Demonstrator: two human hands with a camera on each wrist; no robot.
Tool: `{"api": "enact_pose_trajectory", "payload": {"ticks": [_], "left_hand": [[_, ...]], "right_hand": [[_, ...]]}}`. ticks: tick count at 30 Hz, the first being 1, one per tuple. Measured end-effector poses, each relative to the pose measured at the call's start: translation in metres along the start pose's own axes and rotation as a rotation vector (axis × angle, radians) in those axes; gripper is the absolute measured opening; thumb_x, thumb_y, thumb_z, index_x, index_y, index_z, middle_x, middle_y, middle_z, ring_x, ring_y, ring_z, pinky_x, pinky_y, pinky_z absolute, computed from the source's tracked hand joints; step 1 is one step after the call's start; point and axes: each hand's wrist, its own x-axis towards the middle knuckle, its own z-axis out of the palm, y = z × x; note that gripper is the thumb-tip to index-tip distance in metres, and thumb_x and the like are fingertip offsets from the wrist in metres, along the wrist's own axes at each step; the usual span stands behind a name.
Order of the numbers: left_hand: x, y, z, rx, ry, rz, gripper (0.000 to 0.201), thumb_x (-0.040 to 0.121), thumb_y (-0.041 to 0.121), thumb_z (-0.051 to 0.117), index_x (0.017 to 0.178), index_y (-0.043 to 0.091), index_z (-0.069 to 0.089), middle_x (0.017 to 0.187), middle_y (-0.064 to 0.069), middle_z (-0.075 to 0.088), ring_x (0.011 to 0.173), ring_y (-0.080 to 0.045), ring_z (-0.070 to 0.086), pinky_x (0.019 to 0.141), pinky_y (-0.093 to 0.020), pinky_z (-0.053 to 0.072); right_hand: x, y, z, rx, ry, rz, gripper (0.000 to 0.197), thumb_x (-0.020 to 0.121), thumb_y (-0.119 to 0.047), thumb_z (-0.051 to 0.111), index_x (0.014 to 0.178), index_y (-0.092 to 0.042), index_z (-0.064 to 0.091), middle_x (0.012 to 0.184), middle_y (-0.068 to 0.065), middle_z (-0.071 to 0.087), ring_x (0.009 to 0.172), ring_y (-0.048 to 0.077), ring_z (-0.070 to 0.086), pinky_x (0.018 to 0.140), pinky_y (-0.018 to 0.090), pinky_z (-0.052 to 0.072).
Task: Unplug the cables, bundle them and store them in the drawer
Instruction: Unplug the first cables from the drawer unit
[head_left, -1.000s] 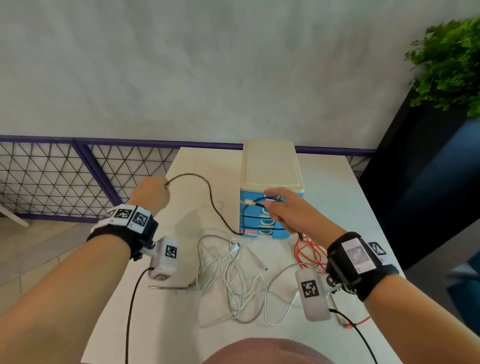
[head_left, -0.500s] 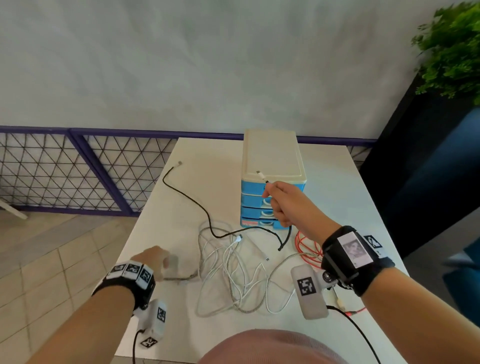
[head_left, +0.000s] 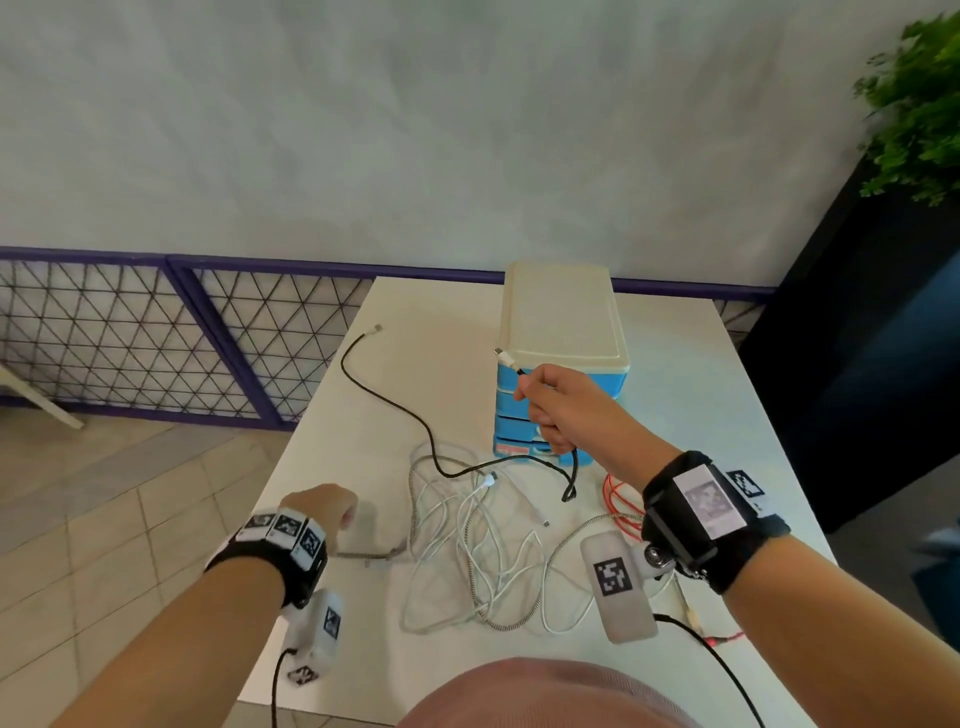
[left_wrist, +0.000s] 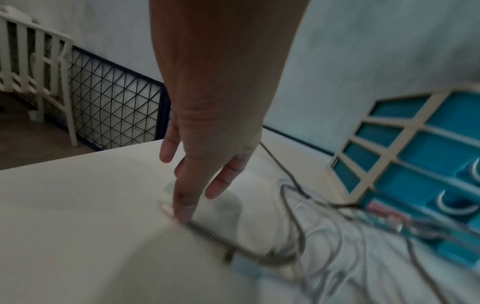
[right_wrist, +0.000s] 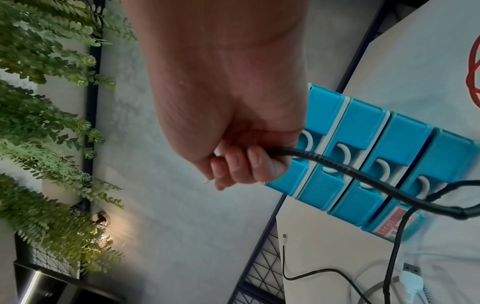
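Note:
My right hand (head_left: 556, 410) is a fist round the black cable (head_left: 431, 441) just below its plug, in front of the blue drawer unit (head_left: 561, 317). From the fist (right_wrist: 233, 160) the black cable (right_wrist: 363, 174) hangs across the drawer fronts (right_wrist: 363, 123), loops on the table and runs to the far left, where its other end lies loose. My left hand (head_left: 324, 506) is at the table's left edge. Its straight fingers (left_wrist: 184, 203) touch the end of a grey braided cable (left_wrist: 210, 236). All drawers look closed.
A tangle of white cables (head_left: 483, 545) lies on the white table (head_left: 426, 312) between my hands. A red cable (head_left: 618, 499) is coiled right of the unit. A purple mesh fence (head_left: 130, 338) runs behind; a tall black planter (head_left: 857, 364) stands at the right.
My left hand let go of the black cable's far end and dropped to the near left table edge. My right hand lifted the plug end up in front of the drawers.

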Motion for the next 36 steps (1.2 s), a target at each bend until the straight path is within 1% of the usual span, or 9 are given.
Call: {"api": "enact_pose_trajectory", "payload": {"ticks": [3, 5, 10, 13, 20, 25, 31, 33, 36], "left_hand": [[-0.009, 0.005, 0.024, 0.059, 0.032, -0.037, 0.019, 0.087, 0.012, 0.058, 0.105, 0.017, 0.052, 0.092, 0.002, 0.046, 0.104, -0.022, 0.056, 0.09, -0.03, 0.045], [-0.016, 0.005, 0.033, 0.061, 0.065, -0.005, 0.003, 0.093, 0.018, 0.049, 0.091, 0.02, 0.048, 0.078, 0.007, 0.033, 0.097, -0.023, 0.052, 0.092, -0.032, 0.045], [-0.015, -0.004, 0.005, -0.213, 0.085, 0.112, 0.03, 0.084, 0.009, 0.057, 0.067, 0.031, 0.045, 0.085, 0.004, 0.057, 0.086, -0.022, 0.059, 0.072, -0.026, 0.044], [-0.022, 0.017, -0.049, -0.409, 0.311, 0.278, 0.025, 0.081, 0.011, 0.067, 0.071, 0.032, 0.056, 0.081, 0.008, 0.06, 0.076, -0.011, 0.057, 0.068, -0.021, 0.042], [-0.078, 0.098, -0.176, -0.714, 0.609, 0.655, 0.006, 0.082, 0.015, 0.071, 0.086, 0.02, 0.069, 0.079, 0.012, 0.065, 0.071, 0.006, 0.056, 0.07, -0.007, 0.043], [-0.095, 0.128, -0.211, -1.002, 0.843, 0.766, 0.007, 0.089, 0.019, 0.063, 0.094, 0.024, 0.062, 0.092, 0.005, 0.063, 0.079, -0.001, 0.057, 0.074, -0.019, 0.049], [-0.086, 0.155, -0.169, -1.21, 0.278, 0.808, 0.045, 0.088, 0.06, 0.038, 0.122, 0.031, 0.042, 0.093, 0.019, 0.063, 0.089, 0.003, 0.061, 0.095, -0.031, 0.044], [-0.081, 0.163, -0.147, -1.039, 0.144, 0.84, 0.034, 0.095, 0.045, 0.045, 0.118, 0.021, 0.051, 0.088, 0.012, 0.068, 0.094, 0.0, 0.064, 0.093, -0.021, 0.042], [-0.058, 0.165, -0.112, -0.867, 0.102, 0.767, 0.016, 0.098, 0.013, 0.047, 0.087, 0.006, 0.056, 0.056, 0.011, 0.056, 0.059, -0.004, 0.057, 0.065, -0.01, 0.044]], "right_hand": [[-0.004, 0.0, -0.004, -0.015, 0.001, -0.011, 0.023, 0.101, -0.029, 0.045, 0.089, -0.013, 0.058, 0.054, -0.005, 0.035, 0.04, 0.007, 0.027, 0.041, 0.02, 0.027], [-0.007, 0.001, -0.009, -0.018, 0.023, -0.016, 0.024, 0.101, -0.03, 0.045, 0.094, -0.011, 0.059, 0.055, -0.004, 0.035, 0.041, 0.008, 0.027, 0.041, 0.02, 0.026], [-0.01, 0.003, -0.013, -0.006, 0.068, -0.071, 0.033, 0.1, -0.039, 0.043, 0.1, -0.013, 0.063, 0.055, -0.004, 0.032, 0.044, 0.009, 0.027, 0.04, 0.021, 0.027], [-0.003, 0.001, -0.008, 0.076, 0.083, -0.128, 0.031, 0.104, -0.029, 0.038, 0.092, -0.008, 0.057, 0.057, -0.002, 0.041, 0.047, 0.011, 0.034, 0.044, 0.023, 0.031], [0.003, -0.018, 0.011, 0.129, 0.065, -0.287, 0.029, 0.105, -0.023, 0.034, 0.1, -0.011, 0.06, 0.102, 0.007, 0.071, 0.094, 0.015, 0.069, 0.087, 0.033, 0.053], [-0.006, -0.036, 0.015, 0.343, -0.023, -0.388, 0.033, 0.106, -0.02, 0.03, 0.096, -0.008, 0.058, 0.067, 0.004, 0.058, 0.056, 0.017, 0.064, 0.063, 0.027, 0.055], [-0.004, -0.058, 0.003, 0.596, 0.109, -0.464, 0.034, 0.105, -0.028, 0.034, 0.079, -0.016, 0.053, 0.059, -0.003, 0.037, 0.049, 0.012, 0.037, 0.048, 0.027, 0.033], [-0.005, -0.068, -0.006, 0.676, 0.079, -0.454, 0.033, 0.105, -0.029, 0.033, 0.079, -0.016, 0.048, 0.057, -0.005, 0.034, 0.043, 0.009, 0.031, 0.043, 0.022, 0.029], [-0.009, -0.079, -0.028, 0.644, 0.112, -0.459, 0.032, 0.105, -0.029, 0.031, 0.08, -0.017, 0.046, 0.056, -0.008, 0.032, 0.04, 0.006, 0.024, 0.036, 0.018, 0.022]]}}
